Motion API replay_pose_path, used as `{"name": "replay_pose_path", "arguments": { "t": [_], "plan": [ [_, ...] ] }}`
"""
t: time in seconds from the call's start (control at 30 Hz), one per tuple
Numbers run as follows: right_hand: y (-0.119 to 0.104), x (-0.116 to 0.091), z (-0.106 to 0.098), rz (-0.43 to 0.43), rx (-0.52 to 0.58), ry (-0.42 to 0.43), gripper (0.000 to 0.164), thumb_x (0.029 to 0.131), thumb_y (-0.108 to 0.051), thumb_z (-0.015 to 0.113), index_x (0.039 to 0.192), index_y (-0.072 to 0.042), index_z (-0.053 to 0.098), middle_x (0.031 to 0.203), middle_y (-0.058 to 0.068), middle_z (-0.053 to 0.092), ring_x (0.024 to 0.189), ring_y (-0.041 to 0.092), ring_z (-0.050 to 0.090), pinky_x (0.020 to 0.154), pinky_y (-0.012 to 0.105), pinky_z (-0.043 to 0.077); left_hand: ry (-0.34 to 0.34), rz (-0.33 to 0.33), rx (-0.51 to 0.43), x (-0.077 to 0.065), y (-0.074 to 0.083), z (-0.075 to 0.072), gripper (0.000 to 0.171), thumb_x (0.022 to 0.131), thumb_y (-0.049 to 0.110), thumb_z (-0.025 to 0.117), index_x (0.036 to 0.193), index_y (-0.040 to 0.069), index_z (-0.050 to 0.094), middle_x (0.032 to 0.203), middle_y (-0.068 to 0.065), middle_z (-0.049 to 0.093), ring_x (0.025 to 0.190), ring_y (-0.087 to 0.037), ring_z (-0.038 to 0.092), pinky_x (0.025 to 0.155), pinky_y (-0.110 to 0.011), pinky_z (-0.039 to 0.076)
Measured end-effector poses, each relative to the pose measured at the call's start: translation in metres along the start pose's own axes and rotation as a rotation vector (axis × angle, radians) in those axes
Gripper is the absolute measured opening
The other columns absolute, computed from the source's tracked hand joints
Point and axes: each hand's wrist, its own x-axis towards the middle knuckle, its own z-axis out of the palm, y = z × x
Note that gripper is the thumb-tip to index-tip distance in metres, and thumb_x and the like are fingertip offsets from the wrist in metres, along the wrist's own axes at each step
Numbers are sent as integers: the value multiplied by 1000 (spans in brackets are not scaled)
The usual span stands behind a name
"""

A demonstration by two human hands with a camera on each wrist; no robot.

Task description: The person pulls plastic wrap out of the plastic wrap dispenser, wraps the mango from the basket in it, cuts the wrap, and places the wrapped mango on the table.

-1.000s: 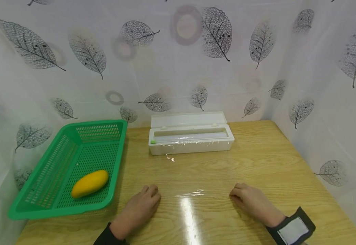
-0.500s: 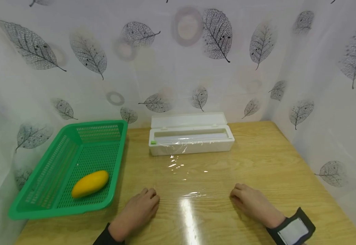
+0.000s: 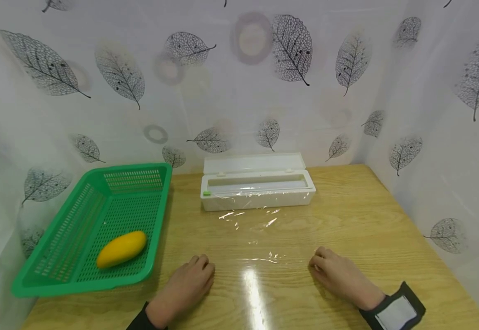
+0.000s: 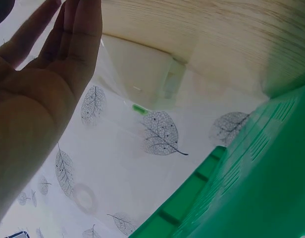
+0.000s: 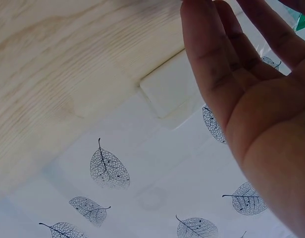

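A clear sheet of cling film [image 3: 260,260] runs from a white cling film dispenser [image 3: 260,200] toward the near side of the table, visible mainly by its glints. My left hand [image 3: 185,285] pinches the near left part of the film, its fingers bent over the wood. At the near right, my right hand [image 3: 342,277] pinches the film's other side. The dispenser's lid [image 3: 253,163] is raised, and a film roll [image 3: 260,186] lies inside. Both wrist views show the hands' palm sides [image 4: 48,84], but their fingertips are cut off at the top.
A green plastic basket [image 3: 162,220] stands left of my left hand, with a yellow oblong fruit [image 3: 121,249], perhaps a mango, inside. A white leaf-printed curtain [image 3: 231,96] encloses the back and sides of the wooden table [image 3: 346,201].
More glints and wrinkles show on the film between the dispenser and my hands. My left hand has shifted very slightly toward me, while the right hand stays almost still.
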Motion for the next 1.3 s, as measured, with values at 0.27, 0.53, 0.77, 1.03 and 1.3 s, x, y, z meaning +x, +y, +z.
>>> {"name": "replay_pose_path", "arguments": {
  "t": [0.27, 0.53, 0.77, 1.03, 1.3],
  "plan": [
    [0, -2, 2, 1, -6, 19, 10, 83, -9, 78, 88, -15, 72, 87, -9, 53, 70, 1, 48, 53, 21, 43, 2, -8, -12, 0, -1, 2, 14, 88, 15, 72, 91, 10, 59, 95, -2, 51, 76, -15, 46, 52, -24, 40],
    [1, -3, 1, 27, 8, 0, 10, 84, -10, 77, 90, -16, 70, 89, -8, 51, 71, 1, 47, 54, 22, 42, 14, 17, 4, 0, -1, 2, 19, 89, 18, 71, 101, 14, 58, 90, 1, 52, 74, -13, 46, 52, -22, 38],
    [4, -3, 2, -5, -1, 44, 11, 84, -7, 77, 89, -15, 70, 88, -8, 50, 71, 2, 49, 54, 22, 42, 0, -1, -23, 0, -2, 1, 18, 88, 17, 72, 100, 13, 59, 104, -4, 54, 82, -17, 51, 56, -25, 44],
    [5, 1, -3, -12, -16, 45, 15, 81, -5, 78, 85, -14, 67, 83, -7, 54, 70, 6, 55, 55, 25, 47, 6, 2, -45, 0, -2, -2, 17, 88, 16, 72, 97, 14, 58, 102, -5, 53, 82, -16, 51, 57, -24, 44],
    [3, 12, -14, -41, -19, 100, 20, 79, 0, 76, 80, -16, 63, 77, -10, 53, 66, 0, 49, 53, 20, 44, 91, 92, 86, 4, -2, -5, 39, 72, -11, 71, 100, 12, 57, 84, 2, 40, 71, -13, 43, 50, -20, 35]
  ]
}}
